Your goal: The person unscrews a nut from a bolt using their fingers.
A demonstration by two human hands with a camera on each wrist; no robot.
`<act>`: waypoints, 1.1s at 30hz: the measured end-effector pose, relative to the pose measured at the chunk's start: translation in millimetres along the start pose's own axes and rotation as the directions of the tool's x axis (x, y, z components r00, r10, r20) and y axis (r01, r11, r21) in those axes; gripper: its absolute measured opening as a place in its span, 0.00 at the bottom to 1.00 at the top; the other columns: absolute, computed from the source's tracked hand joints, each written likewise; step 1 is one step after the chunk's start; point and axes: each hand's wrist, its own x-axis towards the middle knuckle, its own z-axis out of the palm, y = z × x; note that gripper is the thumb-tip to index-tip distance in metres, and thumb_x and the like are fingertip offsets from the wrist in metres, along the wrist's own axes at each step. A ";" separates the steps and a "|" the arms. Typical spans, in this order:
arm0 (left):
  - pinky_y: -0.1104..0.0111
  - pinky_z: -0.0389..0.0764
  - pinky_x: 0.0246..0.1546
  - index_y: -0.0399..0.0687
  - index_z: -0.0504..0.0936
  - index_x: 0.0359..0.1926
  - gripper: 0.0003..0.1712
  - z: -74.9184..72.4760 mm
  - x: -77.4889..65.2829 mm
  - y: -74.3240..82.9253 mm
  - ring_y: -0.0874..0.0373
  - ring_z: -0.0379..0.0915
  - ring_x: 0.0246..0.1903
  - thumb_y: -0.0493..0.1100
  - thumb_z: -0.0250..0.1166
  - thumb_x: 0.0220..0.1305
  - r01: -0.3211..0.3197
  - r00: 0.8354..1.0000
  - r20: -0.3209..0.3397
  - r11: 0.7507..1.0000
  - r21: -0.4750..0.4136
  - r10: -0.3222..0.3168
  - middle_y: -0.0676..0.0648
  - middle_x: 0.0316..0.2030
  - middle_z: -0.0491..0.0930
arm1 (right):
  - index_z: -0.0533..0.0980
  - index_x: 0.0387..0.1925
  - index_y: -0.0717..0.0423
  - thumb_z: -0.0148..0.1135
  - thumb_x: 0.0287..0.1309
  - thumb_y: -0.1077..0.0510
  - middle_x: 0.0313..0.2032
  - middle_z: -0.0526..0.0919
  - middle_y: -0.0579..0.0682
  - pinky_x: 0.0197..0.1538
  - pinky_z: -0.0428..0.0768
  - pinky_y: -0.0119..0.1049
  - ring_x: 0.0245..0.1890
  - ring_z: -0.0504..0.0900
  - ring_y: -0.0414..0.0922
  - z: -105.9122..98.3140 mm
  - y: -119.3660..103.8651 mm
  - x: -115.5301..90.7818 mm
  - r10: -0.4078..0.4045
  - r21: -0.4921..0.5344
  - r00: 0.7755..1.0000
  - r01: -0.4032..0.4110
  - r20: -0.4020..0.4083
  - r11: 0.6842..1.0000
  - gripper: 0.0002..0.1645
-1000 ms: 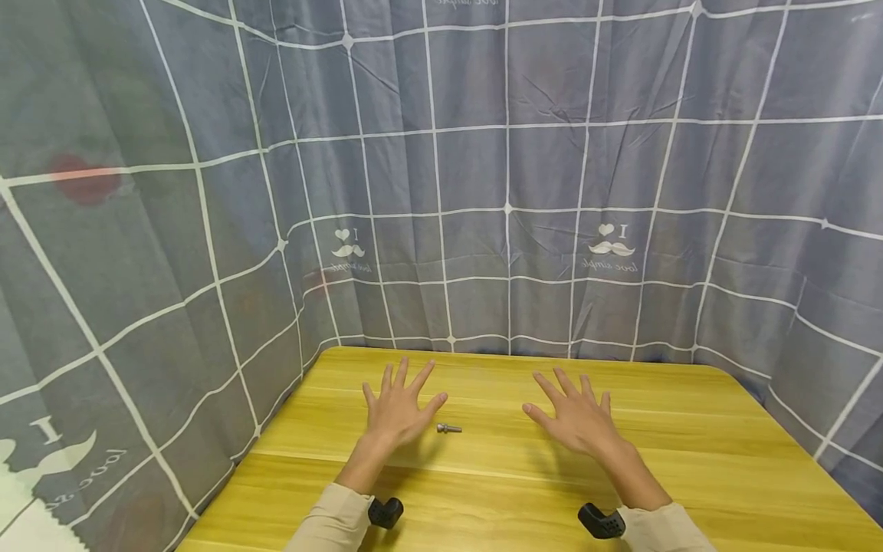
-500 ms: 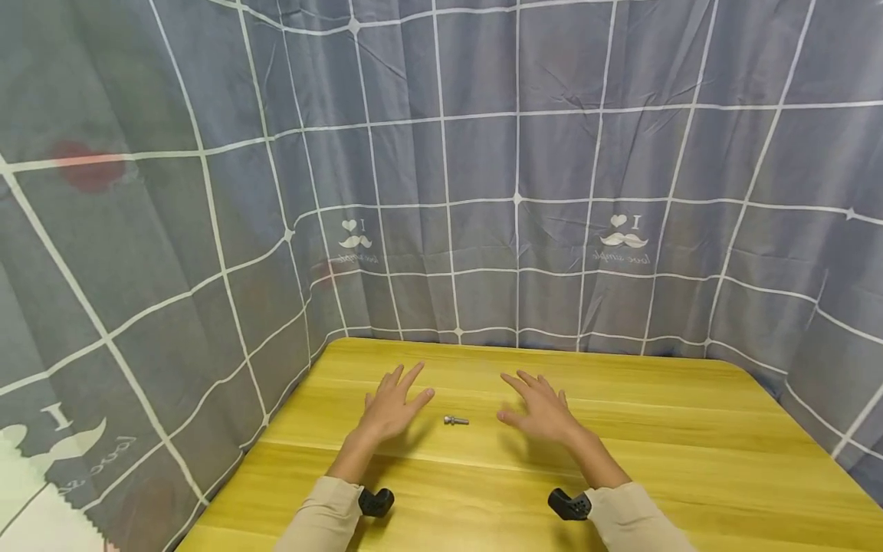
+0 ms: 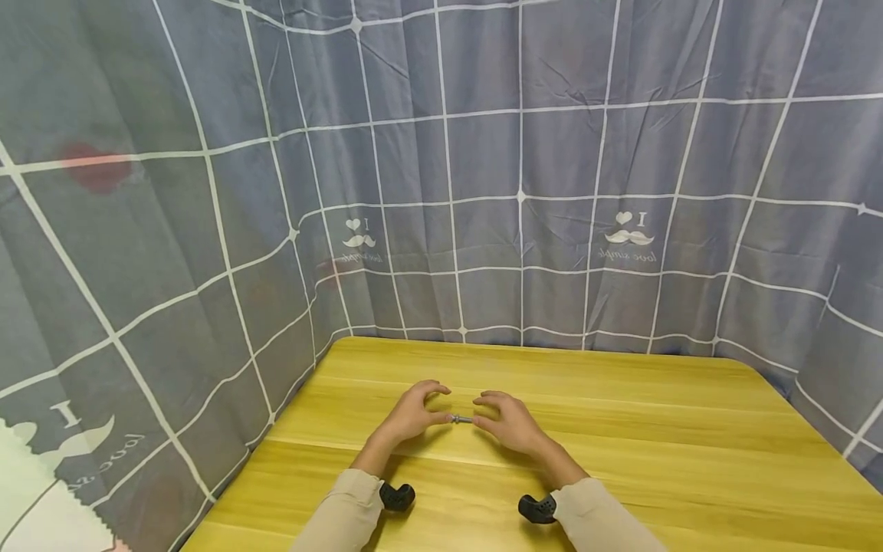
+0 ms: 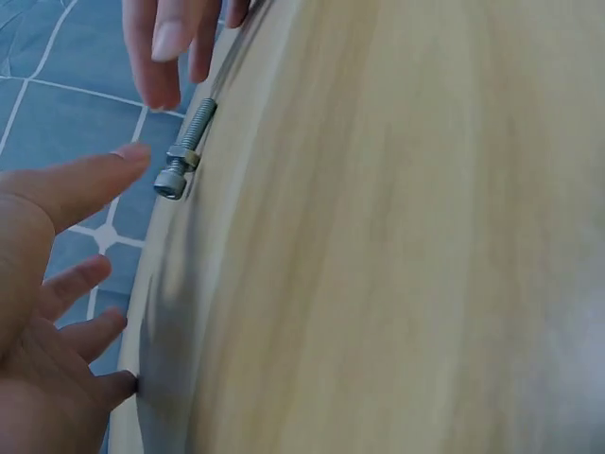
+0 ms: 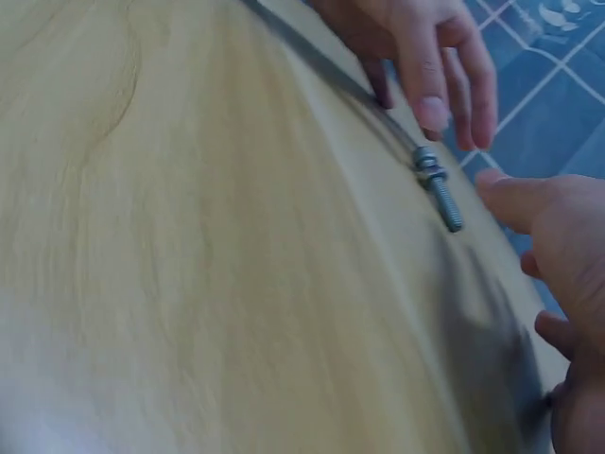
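The bolt lies on the counter between the left hand and the right hand, both loosely parted and holding nothing, probably so placed to face its two ends.

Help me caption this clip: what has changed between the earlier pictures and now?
The left hand and right hand have moved inward toward the bolt between them and are more curled; neither visibly grips it. The bolt still lies in place on the table.
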 end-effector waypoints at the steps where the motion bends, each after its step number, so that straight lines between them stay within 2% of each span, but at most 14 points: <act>1: 0.38 0.62 0.67 0.38 0.84 0.57 0.24 1.1 1.0 -0.1 0.30 0.61 0.69 0.43 0.77 0.62 -0.005 1.000 0.002 1.000 0.011 0.005 0.29 0.68 0.68 | 0.81 0.58 0.66 0.69 0.68 0.57 0.62 0.77 0.67 0.66 0.66 0.66 0.65 0.71 0.67 2.8 -0.1 1.5 -0.005 -0.016 1.000 0.005 -0.009 1.000 0.22; 5: 0.39 0.66 0.65 0.38 0.88 0.48 0.15 5.5 3.9 -2.1 0.28 0.63 0.67 0.39 0.77 0.62 -0.014 0.999 0.030 0.999 0.043 0.012 0.28 0.67 0.69 | 0.86 0.49 0.62 0.72 0.64 0.57 0.59 0.81 0.63 0.64 0.65 0.68 0.63 0.75 0.65 12.3 0.7 5.3 -0.015 -0.104 1.000 0.012 -0.019 0.995 0.15; 9: 0.39 0.68 0.63 0.41 0.90 0.42 0.08 8.8 5.5 -3.0 0.29 0.65 0.65 0.37 0.76 0.63 -0.026 0.999 0.049 0.997 0.067 0.022 0.29 0.65 0.70 | 0.89 0.40 0.56 0.74 0.62 0.58 0.56 0.84 0.61 0.62 0.59 0.76 0.63 0.75 0.66 17.8 -1.8 6.2 -0.028 -0.161 0.999 0.021 -0.037 0.987 0.07; 13: 0.40 0.69 0.62 0.42 0.91 0.38 0.03 10.4 7.0 -2.9 0.30 0.68 0.63 0.36 0.75 0.63 -0.052 0.998 0.035 0.993 0.102 0.049 0.29 0.63 0.72 | 0.90 0.37 0.54 0.74 0.61 0.60 0.52 0.86 0.59 0.61 0.58 0.79 0.62 0.75 0.69 20.0 -7.4 7.1 -0.041 -0.205 0.995 0.021 -0.093 0.978 0.03; 17: 0.40 0.69 0.63 0.42 0.91 0.37 0.02 10.2 5.8 -2.9 0.30 0.68 0.63 0.36 0.75 0.63 -0.040 0.999 0.021 0.994 0.100 0.038 0.30 0.62 0.73 | 0.90 0.37 0.55 0.74 0.61 0.61 0.51 0.86 0.58 0.61 0.57 0.80 0.60 0.78 0.66 22.0 -9.4 8.4 -0.045 -0.207 0.994 0.024 -0.097 0.978 0.03; 22: 0.40 0.69 0.62 0.41 0.90 0.37 0.03 9.6 8.3 0.0 0.29 0.68 0.62 0.37 0.75 0.63 -0.051 0.999 -0.004 0.996 0.078 0.052 0.30 0.62 0.74 | 0.89 0.36 0.58 0.74 0.61 0.63 0.49 0.87 0.59 0.61 0.62 0.77 0.56 0.82 0.63 21.1 -8.3 9.7 -0.053 -0.155 0.987 0.029 -0.150 0.987 0.02; 27: 0.40 0.69 0.63 0.42 0.89 0.38 0.03 8.1 11.8 5.5 0.31 0.69 0.62 0.37 0.74 0.65 -0.046 0.997 -0.058 0.999 0.023 0.048 0.33 0.59 0.77 | 0.87 0.37 0.60 0.71 0.64 0.63 0.48 0.87 0.58 0.58 0.76 0.62 0.54 0.83 0.61 15.6 -10.8 13.1 -0.011 -0.044 0.980 0.002 -0.200 0.999 0.03; 29: 0.40 0.69 0.62 0.42 0.89 0.38 0.02 7.4 12.5 8.1 0.33 0.71 0.62 0.36 0.73 0.65 -0.042 0.996 -0.075 0.999 -0.025 0.040 0.36 0.56 0.80 | 0.87 0.38 0.58 0.70 0.66 0.63 0.49 0.86 0.57 0.56 0.79 0.59 0.56 0.82 0.60 12.8 -12.8 14.6 0.033 0.009 0.979 -0.032 -0.199 0.999 0.03; 33: 0.42 0.72 0.61 0.40 0.87 0.41 0.03 6.1 15.5 15.1 0.37 0.77 0.58 0.33 0.71 0.67 -0.050 0.995 -0.089 0.986 -0.156 0.036 0.41 0.49 0.84 | 0.87 0.39 0.54 0.68 0.68 0.63 0.48 0.87 0.55 0.58 0.77 0.60 0.58 0.81 0.61 5.8 -17.1 16.9 0.099 0.100 0.973 -0.079 -0.208 0.992 0.03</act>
